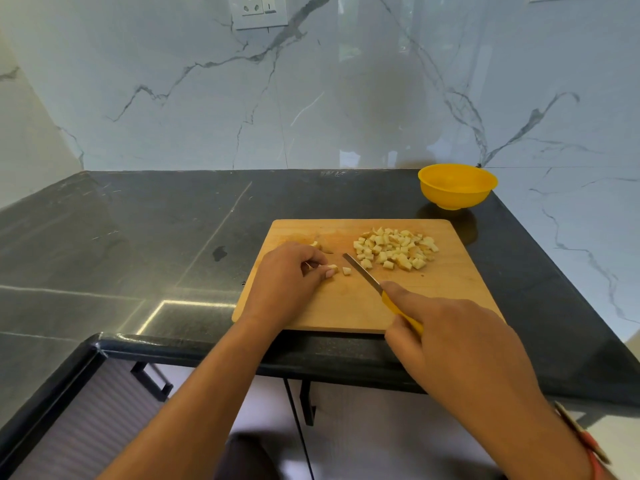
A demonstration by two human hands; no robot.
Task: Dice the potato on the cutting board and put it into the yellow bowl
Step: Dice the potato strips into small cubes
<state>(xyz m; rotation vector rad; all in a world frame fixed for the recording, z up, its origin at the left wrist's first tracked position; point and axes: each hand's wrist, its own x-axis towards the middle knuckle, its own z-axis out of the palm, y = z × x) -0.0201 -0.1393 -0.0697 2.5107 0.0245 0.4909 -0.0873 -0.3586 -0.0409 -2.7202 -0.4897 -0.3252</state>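
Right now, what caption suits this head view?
Left hand steadies potato, right hand holds knife; diced pile, yellow bowl beyond.

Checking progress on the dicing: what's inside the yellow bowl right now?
No potato shows inside the yellow bowl, only its bare far wall; the near rim hides its bottom. The diced potato pile lies on the cutting board.

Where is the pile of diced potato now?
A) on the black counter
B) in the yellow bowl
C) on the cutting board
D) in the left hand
C: the pile of diced potato lies on the cutting board, right of the knife blade; no potato shows in the yellow bowl.
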